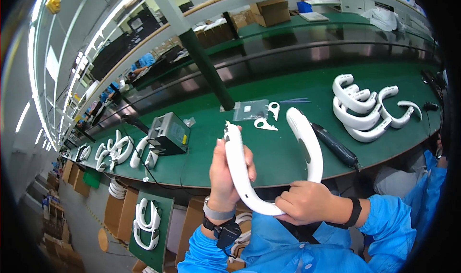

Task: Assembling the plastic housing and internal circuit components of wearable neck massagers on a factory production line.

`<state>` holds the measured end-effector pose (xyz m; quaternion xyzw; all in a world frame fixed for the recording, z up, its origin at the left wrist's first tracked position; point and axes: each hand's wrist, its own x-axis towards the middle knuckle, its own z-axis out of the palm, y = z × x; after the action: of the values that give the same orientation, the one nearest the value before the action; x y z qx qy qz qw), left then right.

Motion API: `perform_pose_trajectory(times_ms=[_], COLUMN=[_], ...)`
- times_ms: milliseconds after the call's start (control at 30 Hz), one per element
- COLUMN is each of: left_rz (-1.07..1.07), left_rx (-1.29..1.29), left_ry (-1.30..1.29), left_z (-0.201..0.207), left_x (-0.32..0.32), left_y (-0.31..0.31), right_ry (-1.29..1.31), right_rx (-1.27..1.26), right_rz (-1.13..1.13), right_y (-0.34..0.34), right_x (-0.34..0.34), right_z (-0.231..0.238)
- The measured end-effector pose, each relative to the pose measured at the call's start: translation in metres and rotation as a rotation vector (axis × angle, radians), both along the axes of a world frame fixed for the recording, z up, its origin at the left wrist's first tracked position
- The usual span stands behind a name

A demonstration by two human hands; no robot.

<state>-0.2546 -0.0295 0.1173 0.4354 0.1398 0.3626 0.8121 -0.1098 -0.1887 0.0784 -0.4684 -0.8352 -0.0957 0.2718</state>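
I hold a white U-shaped neck fan (236, 162) in front of me above the bench edge, its two arms pointing away. My left hand (223, 172) is closed round the left arm, fingers behind and thumb along the side. At that arm's tip, small inner parts seem to stick out. My right hand (307, 202) grips the curve at the base of the right arm, fingertips pressed on the white shell. Beyond the fan lie two small white ring-ended pieces (265, 124) and a clear plastic bag (250, 110). A dark electric screwdriver (334, 144) lies right of the fan.
Several more neck fans (360, 112) are piled at the right of the green bench (211, 117). A grey box-shaped device (168, 133) stands at left, with further fans (115, 150) past it. A post (206, 64) rises at the back. Another person's blue sleeve (434, 177) shows at right.
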Motion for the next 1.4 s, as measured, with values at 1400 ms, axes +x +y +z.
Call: perform_pose_trajectory(times_ms=[1400], left_rz=[-0.283], left_rx=[-0.284], left_ry=[-0.735], left_z=[0.024], left_x=[0.0], left_y=[-0.047], right_ry=[0.788], right_rx=[-0.266], right_rz=[0.529], right_y=[-0.022], right_x=[-0.013], right_z=[-0.015])
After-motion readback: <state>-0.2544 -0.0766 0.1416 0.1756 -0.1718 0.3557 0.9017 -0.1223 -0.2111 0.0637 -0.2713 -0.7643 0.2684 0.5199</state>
